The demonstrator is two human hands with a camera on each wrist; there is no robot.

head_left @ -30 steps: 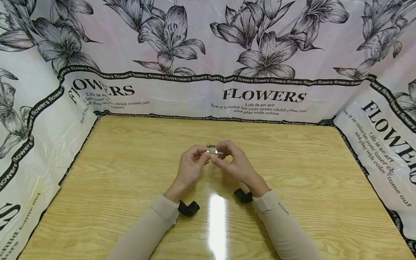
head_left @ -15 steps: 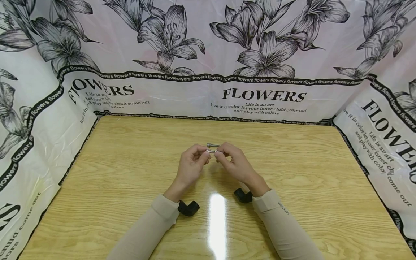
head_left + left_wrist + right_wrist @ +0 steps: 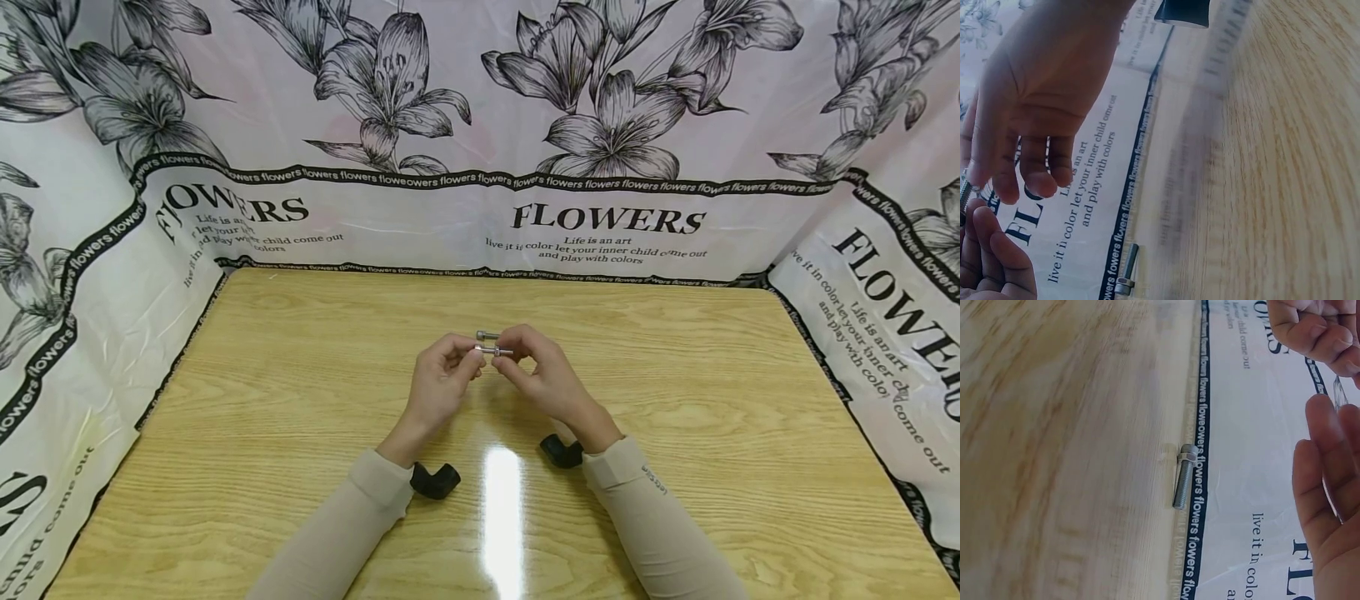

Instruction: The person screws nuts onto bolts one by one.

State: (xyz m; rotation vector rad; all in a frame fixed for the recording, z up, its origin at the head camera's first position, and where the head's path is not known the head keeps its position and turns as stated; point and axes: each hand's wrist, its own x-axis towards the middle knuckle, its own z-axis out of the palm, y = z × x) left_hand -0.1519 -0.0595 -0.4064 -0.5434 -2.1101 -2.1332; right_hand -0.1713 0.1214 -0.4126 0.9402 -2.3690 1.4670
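Observation:
Above the middle of the table, my left hand pinches a silver bolt by its head, its shank pointing right. Partway along the shank sits a nut. My right hand has thumb and index finger curled round the nut, the thumb tip right at its lower edge, and the threaded end shows between them. A second bolt lies just beyond the hands, partly hidden by the right fingers in the head view. In the right wrist view, this lying bolt carries a nut close under its head.
The wood-grain table is bordered at the back and sides by a white flower-print sheet. Black curved pieces jut out at both wrists. A bright reflection lies on the table between the forearms.
The right thumb and index finger closed over the nut half a second ago and have now loosened, so nut and threaded end show again. The left hand keeps its place.

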